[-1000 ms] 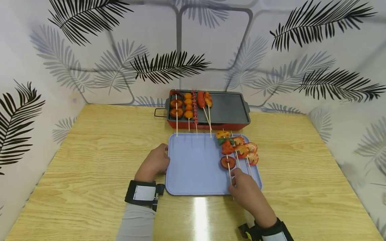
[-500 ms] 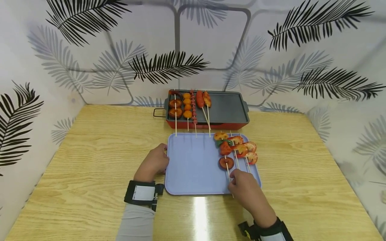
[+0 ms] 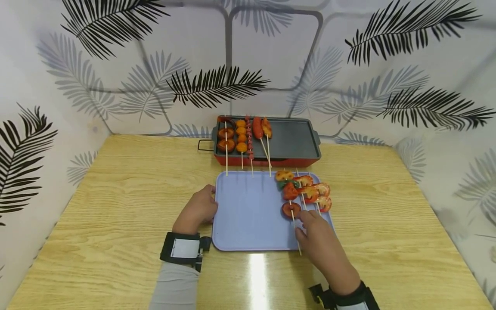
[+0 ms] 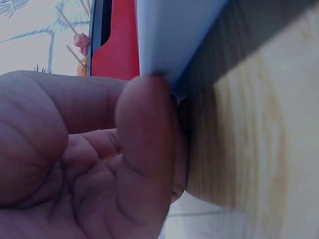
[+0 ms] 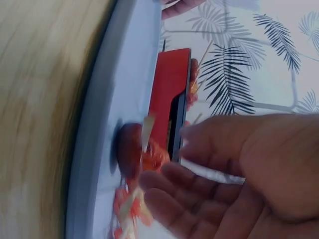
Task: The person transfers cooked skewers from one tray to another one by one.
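Note:
At the left edge of a pale blue tray (image 3: 248,211), my left hand (image 3: 198,211) holds the rim. The left wrist view shows fingers (image 4: 144,124) right at the tray's edge. My right hand (image 3: 319,239) is over the tray's front right part, thumb and fingers apart. Just left of it lies a mixed skewer (image 3: 289,191) with a yellow slice, a green piece, an orange-red chunk and a brown round slice (image 5: 130,149). Its bare stick points toward the front edge. Shrimp skewers (image 3: 310,194) lie to its right, their stick ends partly hidden by my right hand.
Behind the tray stands a red and dark grey grill (image 3: 294,137) with a wire handle at its left. Several skewers (image 3: 242,135) lie on its left half, sticks reaching over the front edge. A leaf-patterned cloth (image 3: 267,51) hangs behind the wooden table (image 3: 116,206).
My right hand has let go of the mixed skewer's stick and its fingers have spread. The skewer's far end has shifted slightly left. My left hand has stayed at the tray's edge.

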`<action>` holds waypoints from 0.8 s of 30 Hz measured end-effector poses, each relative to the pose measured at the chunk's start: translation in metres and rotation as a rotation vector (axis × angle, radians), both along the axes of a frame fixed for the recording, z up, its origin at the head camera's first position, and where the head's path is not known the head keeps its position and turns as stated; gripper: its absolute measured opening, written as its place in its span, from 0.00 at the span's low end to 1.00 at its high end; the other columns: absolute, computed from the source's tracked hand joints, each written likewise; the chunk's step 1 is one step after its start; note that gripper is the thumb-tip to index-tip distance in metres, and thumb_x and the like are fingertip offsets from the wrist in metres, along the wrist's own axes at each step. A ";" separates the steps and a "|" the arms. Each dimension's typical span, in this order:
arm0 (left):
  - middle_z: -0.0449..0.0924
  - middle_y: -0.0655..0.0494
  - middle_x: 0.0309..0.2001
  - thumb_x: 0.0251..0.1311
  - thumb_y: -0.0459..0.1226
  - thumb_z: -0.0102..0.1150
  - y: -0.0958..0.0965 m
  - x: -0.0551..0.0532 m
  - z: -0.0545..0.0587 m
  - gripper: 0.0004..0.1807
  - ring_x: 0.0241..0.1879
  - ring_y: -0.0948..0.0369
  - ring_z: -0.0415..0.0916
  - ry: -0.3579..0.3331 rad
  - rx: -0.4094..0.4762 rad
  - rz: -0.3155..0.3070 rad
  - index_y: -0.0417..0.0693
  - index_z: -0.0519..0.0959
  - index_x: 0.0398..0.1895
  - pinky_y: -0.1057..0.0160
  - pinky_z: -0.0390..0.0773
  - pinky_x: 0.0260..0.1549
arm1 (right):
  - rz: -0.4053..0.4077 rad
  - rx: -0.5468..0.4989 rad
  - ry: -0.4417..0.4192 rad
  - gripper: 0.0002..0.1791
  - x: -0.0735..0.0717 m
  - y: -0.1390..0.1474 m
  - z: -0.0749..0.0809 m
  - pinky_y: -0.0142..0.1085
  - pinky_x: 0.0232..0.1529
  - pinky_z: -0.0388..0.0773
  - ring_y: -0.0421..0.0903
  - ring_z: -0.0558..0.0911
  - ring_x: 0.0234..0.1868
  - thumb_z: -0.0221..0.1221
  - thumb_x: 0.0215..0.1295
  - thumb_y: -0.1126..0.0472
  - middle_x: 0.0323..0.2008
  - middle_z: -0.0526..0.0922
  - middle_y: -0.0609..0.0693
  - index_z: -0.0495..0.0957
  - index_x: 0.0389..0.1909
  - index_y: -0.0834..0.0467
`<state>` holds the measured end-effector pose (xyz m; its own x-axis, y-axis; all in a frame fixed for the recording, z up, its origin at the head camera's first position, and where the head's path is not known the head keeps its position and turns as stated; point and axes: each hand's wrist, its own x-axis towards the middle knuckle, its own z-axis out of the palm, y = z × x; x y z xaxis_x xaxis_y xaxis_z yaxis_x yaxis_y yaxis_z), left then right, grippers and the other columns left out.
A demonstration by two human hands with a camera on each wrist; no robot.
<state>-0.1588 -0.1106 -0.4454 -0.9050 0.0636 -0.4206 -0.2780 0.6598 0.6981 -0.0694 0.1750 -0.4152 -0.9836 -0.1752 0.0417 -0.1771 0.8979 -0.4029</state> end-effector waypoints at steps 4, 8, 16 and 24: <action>0.75 0.42 0.44 0.70 0.31 0.47 0.000 0.000 0.000 0.26 0.29 0.54 0.77 -0.010 -0.002 0.004 0.39 0.61 0.71 0.63 0.77 0.23 | 0.106 0.066 0.073 0.28 -0.001 0.003 -0.005 0.53 0.58 0.74 0.59 0.75 0.60 0.70 0.59 0.60 0.58 0.75 0.63 0.75 0.59 0.66; 0.75 0.42 0.45 0.70 0.30 0.47 -0.001 0.001 -0.001 0.26 0.30 0.54 0.77 0.000 0.003 0.000 0.38 0.62 0.71 0.63 0.78 0.23 | 0.165 0.095 0.126 0.35 -0.002 0.005 -0.008 0.58 0.63 0.66 0.64 0.63 0.70 0.71 0.58 0.54 0.68 0.66 0.66 0.72 0.63 0.64; 0.74 0.42 0.46 0.70 0.30 0.47 -0.001 0.000 -0.003 0.26 0.31 0.54 0.77 0.011 0.016 -0.008 0.38 0.61 0.70 0.63 0.78 0.23 | 0.201 0.159 0.163 0.46 -0.009 0.007 -0.008 0.61 0.66 0.59 0.67 0.54 0.73 0.70 0.57 0.44 0.72 0.57 0.68 0.65 0.70 0.64; 0.74 0.41 0.47 0.70 0.30 0.47 0.001 0.004 -0.002 0.26 0.30 0.54 0.77 0.012 0.014 0.003 0.38 0.62 0.70 0.63 0.78 0.22 | 0.207 0.165 0.197 0.47 -0.020 0.012 0.002 0.61 0.67 0.58 0.69 0.52 0.73 0.71 0.57 0.45 0.72 0.56 0.70 0.64 0.70 0.65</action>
<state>-0.1550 -0.1091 -0.4472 -0.9104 0.0665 -0.4084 -0.2714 0.6490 0.7108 -0.0892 0.1866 -0.4137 -0.9022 -0.3909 0.1824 -0.4228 0.8850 -0.1948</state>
